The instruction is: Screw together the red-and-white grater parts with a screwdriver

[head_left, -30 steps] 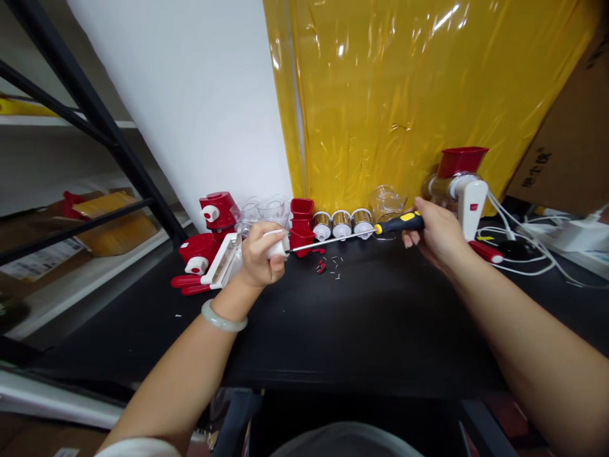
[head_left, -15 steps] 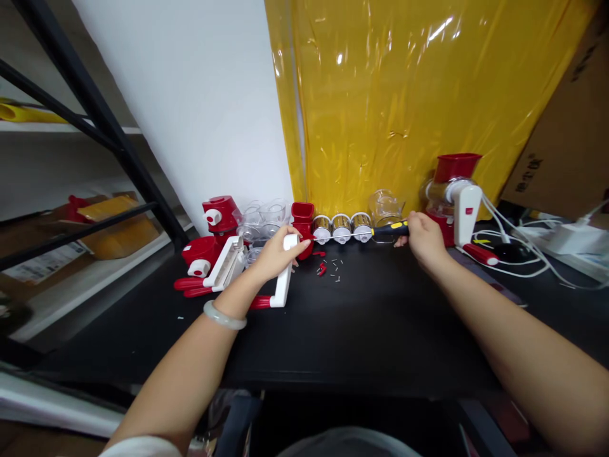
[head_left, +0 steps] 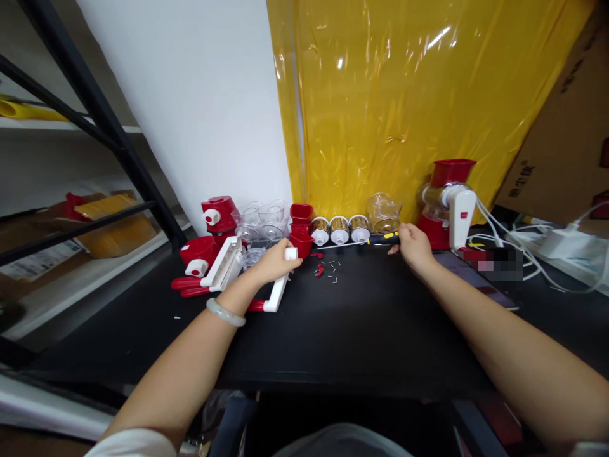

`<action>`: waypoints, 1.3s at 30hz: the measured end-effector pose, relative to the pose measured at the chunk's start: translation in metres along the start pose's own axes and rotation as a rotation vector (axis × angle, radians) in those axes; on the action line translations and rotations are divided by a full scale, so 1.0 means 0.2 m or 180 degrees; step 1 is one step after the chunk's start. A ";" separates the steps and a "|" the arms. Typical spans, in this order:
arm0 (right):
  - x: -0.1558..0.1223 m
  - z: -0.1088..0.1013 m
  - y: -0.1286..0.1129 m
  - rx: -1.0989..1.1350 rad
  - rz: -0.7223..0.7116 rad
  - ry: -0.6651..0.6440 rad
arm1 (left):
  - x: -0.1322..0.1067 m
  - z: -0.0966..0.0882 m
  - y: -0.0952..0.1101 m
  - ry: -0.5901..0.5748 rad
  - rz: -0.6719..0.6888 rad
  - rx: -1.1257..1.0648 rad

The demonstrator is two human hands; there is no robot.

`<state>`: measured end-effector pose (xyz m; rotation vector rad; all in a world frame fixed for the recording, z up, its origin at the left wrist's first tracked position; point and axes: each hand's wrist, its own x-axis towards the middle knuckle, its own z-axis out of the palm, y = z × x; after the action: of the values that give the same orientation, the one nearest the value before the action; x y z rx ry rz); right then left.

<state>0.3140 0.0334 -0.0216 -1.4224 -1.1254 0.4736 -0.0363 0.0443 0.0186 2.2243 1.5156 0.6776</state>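
Note:
My left hand (head_left: 275, 263) is closed around the upper end of a white crank handle (head_left: 277, 293), whose red grip (head_left: 255, 306) points left near the tabletop. My right hand (head_left: 415, 246) grips a black and yellow screwdriver (head_left: 384, 239) by its handle. Its long metal shaft points left, toward the crank handle, with a visible gap between them. Below the shaft lie small screws (head_left: 334, 271) and small red plastic pieces (head_left: 320, 271). Behind it stand three metal grater drums (head_left: 339, 230) with white ends. Red hoppers (head_left: 301, 230) are stacked beside my left hand.
Red grater bases (head_left: 197, 254), another white crank handle (head_left: 223, 266) and clear plastic housings (head_left: 266, 222) sit at left. An assembled grater (head_left: 451, 203) stands at right, near a phone (head_left: 476, 282), white cables and a power strip (head_left: 568, 244). A yellow curtain (head_left: 404, 95) hangs behind.
My right hand and the screwdriver have shifted slightly left and down, the shaft now lying lower in view. The crank handle in my left hand has tilted and dropped a little.

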 end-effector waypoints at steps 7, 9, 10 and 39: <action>0.02 -0.01 0.03 -0.0004 0.0303 0.0105 | 0.01 -0.02 -0.01 0.0139 0.0302 0.0884; 0.03 -0.01 0.04 -0.0101 0.0309 0.0124 | 0.01 -0.02 -0.01 0.0122 0.0231 0.1029; 0.03 -0.01 0.05 -0.0138 0.0309 0.0125 | 0.01 -0.02 -0.01 0.0107 0.0194 0.1095; 0.03 0.00 0.07 -0.2014 -0.0277 -0.1092 | 0.00 -0.01 -0.02 -0.0091 0.0279 0.1405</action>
<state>0.3223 0.0401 -0.0333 -1.8663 -1.7080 0.3148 -0.0404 0.0465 0.0178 2.6186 1.6912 0.3552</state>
